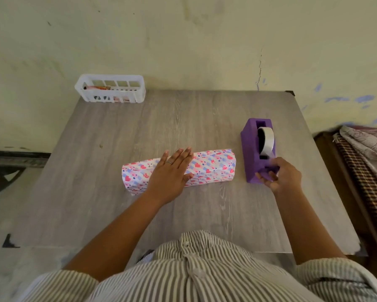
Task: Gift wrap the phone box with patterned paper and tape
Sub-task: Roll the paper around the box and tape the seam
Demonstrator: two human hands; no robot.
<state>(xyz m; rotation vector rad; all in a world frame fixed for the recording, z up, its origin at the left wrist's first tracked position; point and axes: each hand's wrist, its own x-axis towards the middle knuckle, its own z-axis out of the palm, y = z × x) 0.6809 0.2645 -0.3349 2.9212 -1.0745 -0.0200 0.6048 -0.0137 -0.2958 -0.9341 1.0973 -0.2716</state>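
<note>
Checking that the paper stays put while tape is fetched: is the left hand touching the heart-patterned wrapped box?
Touching. The head view shows the left hand lying flat, fingers straight, on top of the heart-patterned wrapped box, with no gap visible.

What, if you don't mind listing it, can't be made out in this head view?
- Paper seam on the wrapped box: covered by the flat left hand.
- Tape end at the purple dispenser: blurred, behind the right hand fingers.
- White basket contents: too small, behind slats.
</note>
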